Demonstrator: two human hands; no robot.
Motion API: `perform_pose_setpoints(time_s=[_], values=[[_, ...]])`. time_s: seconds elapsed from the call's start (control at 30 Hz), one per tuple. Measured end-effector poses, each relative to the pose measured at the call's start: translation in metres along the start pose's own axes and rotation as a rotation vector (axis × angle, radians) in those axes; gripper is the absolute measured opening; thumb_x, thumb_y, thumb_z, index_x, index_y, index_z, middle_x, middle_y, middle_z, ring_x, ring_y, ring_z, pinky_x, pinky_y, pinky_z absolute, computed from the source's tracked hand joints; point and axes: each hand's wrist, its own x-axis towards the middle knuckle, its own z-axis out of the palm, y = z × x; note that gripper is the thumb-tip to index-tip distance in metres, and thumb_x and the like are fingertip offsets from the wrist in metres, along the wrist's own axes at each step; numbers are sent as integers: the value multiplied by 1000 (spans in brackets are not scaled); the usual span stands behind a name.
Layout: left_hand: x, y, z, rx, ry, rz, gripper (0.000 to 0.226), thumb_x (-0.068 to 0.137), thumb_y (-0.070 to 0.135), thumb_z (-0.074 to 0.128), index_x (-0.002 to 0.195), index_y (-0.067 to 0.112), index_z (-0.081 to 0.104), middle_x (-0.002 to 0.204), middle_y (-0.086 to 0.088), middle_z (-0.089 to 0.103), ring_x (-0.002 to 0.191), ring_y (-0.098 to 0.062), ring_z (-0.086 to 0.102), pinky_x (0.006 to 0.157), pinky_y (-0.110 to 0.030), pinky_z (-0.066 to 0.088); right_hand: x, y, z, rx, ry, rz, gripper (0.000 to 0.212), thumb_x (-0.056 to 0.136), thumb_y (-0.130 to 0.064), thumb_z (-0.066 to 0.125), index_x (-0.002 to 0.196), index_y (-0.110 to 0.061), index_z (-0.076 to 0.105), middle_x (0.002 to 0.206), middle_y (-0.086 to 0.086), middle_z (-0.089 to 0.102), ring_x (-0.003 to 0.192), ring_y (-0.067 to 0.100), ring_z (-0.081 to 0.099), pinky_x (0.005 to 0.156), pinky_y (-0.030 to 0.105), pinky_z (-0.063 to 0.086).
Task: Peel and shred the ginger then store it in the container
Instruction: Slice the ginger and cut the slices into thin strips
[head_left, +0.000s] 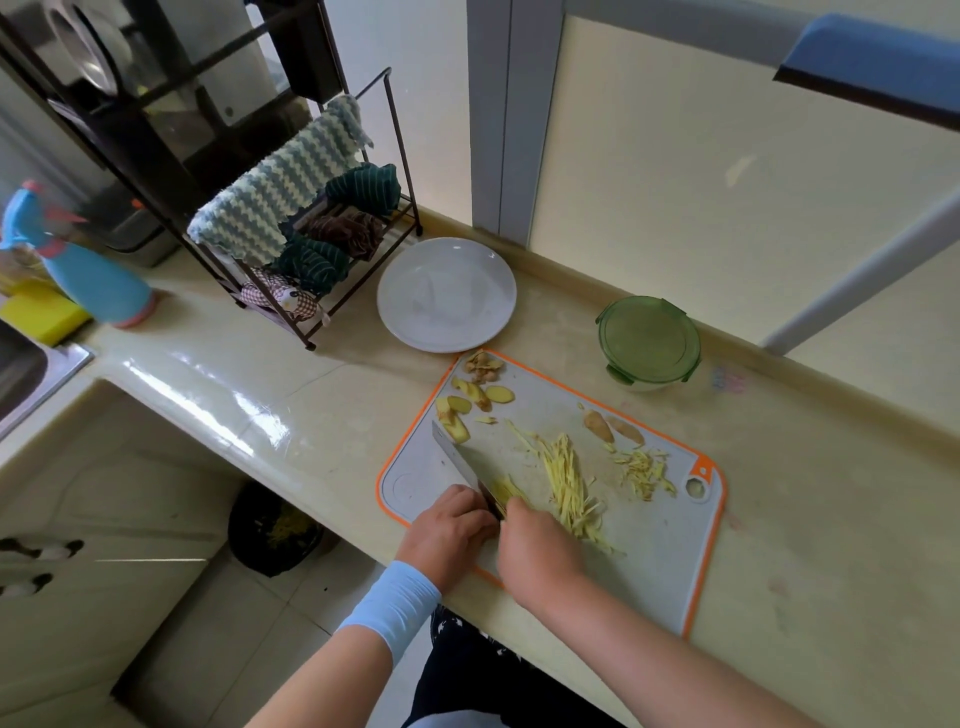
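The ginger slices (505, 491) lie pinned under the right hand's (540, 545) curled fingertips, the knife (460, 462) blade right against them, its handle gripped by the left hand (452, 530). If the thin stack slips, the edge may nick those fingertips. Finished shreds (569, 480) lie just beyond; the lidded container (648, 340) well past.

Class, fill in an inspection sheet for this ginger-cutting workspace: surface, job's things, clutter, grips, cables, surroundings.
Surface: pale countertop, glossy; orange-edged cutting board lies on it.
Job's things: ginger shreds, ginger slices and peelings on the board; green-lidded container, lid on, beside the board.
Clutter: empty white plate, spray bottle, yellow sponge, cloth rack.
Grips: left hand grips the knife; right hand holds a ginger piece at the blade.
Cables: nothing seen.
Surroundings: sink at left; black bin on the floor.
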Motion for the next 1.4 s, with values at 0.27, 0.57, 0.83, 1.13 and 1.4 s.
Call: perform_pose_setpoints(time_s=[0.27,0.57,0.83,1.13,1.4], values=[[-3,2,4,8,19,-53,19,88,25,58,80,20,73,85,5,63,85,-12,55,69,-21,49,-2,-4,-7,36,28,-3,14,99,-26,48,108,-15,47,109,9,65,103,30,63,73,36,46],[-3,-4,8,-20,36,-53,19,90,28,60,80,20,74,85,6,64,85,-9,54,72,-16,47,-24,21,7,-2,11,13,8,99,-21,44,107,-21,44,110,7,64,103,27,63,75,34,47],[-2,0,4,6,42,-67,19,86,25,58,76,21,72,84,6,63,83,-9,55,67,-18,48,3,-7,-3,-1,41,1,6,99,-20,44,103,-17,46,105,9,66,99,30,64,70,35,46],[-4,-3,6,-37,57,-85,16,86,29,61,78,22,73,86,8,63,85,-8,56,65,-19,49,-20,21,12,23,49,14,9,101,-25,39,93,-22,39,100,6,65,94,25,64,68,35,45],[-3,1,2,18,75,-60,22,87,26,55,75,18,72,84,4,63,83,-9,55,60,-19,49,11,-12,1,-17,40,9,13,99,-21,45,110,-15,50,106,9,66,100,29,65,67,32,41]])
